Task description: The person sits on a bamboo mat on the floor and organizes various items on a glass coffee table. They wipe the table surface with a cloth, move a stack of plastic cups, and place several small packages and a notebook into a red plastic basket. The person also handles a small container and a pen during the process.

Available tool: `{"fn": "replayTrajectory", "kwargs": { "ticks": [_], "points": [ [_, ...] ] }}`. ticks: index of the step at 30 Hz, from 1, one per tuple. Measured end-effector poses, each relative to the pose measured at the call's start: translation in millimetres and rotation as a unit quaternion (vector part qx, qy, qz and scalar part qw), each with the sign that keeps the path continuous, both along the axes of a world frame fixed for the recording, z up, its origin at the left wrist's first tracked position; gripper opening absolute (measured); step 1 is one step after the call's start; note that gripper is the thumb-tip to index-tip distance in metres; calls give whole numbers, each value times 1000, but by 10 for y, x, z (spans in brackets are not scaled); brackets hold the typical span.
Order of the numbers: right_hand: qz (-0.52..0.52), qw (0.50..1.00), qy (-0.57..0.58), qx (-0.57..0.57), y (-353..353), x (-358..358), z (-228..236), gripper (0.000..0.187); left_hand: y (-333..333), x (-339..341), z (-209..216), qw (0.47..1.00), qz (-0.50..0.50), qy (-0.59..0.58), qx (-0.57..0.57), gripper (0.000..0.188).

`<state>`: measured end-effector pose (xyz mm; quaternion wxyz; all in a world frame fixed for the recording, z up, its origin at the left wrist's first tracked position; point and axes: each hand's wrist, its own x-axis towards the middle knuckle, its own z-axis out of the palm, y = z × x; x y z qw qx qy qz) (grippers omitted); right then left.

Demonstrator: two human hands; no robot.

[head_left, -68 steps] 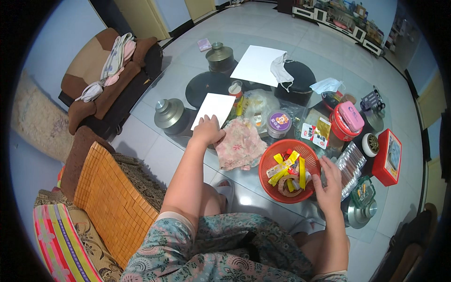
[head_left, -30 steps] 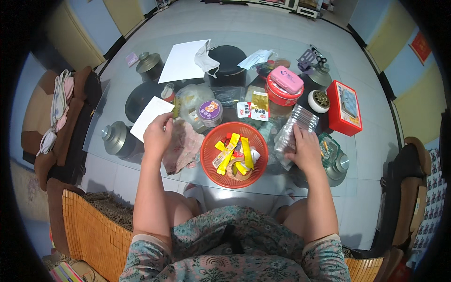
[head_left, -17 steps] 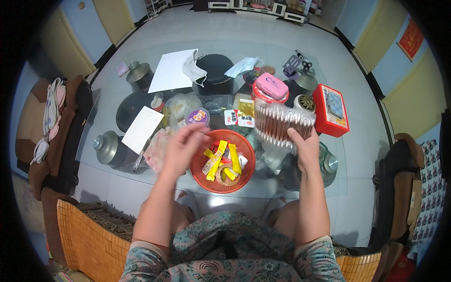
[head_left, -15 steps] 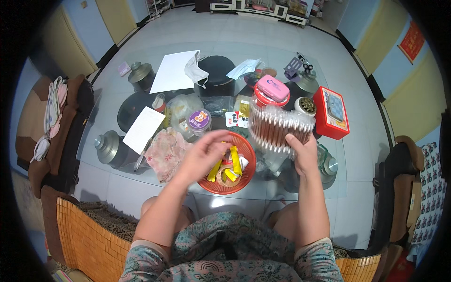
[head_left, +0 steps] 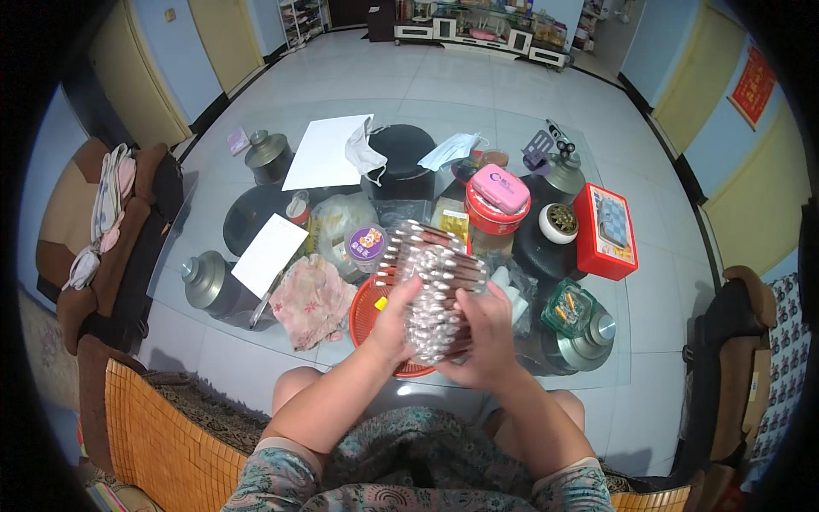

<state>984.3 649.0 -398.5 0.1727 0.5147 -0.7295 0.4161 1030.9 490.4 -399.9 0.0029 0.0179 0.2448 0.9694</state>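
A clear plastic pack of cotton swabs (head_left: pixel 435 294), brown-stemmed with white tips, is held between both hands over the glass table. My left hand (head_left: pixel 394 324) grips its left side, thumb on the front. From the right, my right hand (head_left: pixel 482 333) closes round the other side. The pack is folded or bunched between them. Underneath, the red plastic basket (head_left: pixel 365 309) is mostly covered, with a bit of yellow wrapper (head_left: pixel 380 303) showing inside. Left of the basket lies a pink floral cloth (head_left: pixel 311 300). A purple-lidded tub (head_left: pixel 367 244) stands just behind the pack.
On the glass table (head_left: pixel 256 341) stand a pink case (head_left: pixel 501 188) on a red round tin, a red box (head_left: pixel 606 230), a green glass ashtray (head_left: pixel 569 309) and a bowl (head_left: pixel 559 224). Farther back lie white paper (head_left: pixel 324 158) and face masks (head_left: pixel 450 151).
The swab pack has moved left and nearer, from my right hand alone into both hands. My left hand has left the basket for the pack. The view has tilted up slightly.
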Motion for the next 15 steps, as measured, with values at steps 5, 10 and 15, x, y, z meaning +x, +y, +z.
{"fn": "replayTrajectory", "kwargs": {
  "ticks": [5,10,15],
  "points": [
    [-63,998,26,17,-28,-56,37,109,-34,-19,128,994,-22,3,-104,67],
    [-24,995,-67,70,13,-132,-13,122,-6,3,128,977,-21,-30,-209,69],
    [4,997,-60,49,-128,-14,-93,116,-157,14,-18,995,-17,-46,-88,61]
  ]
}}
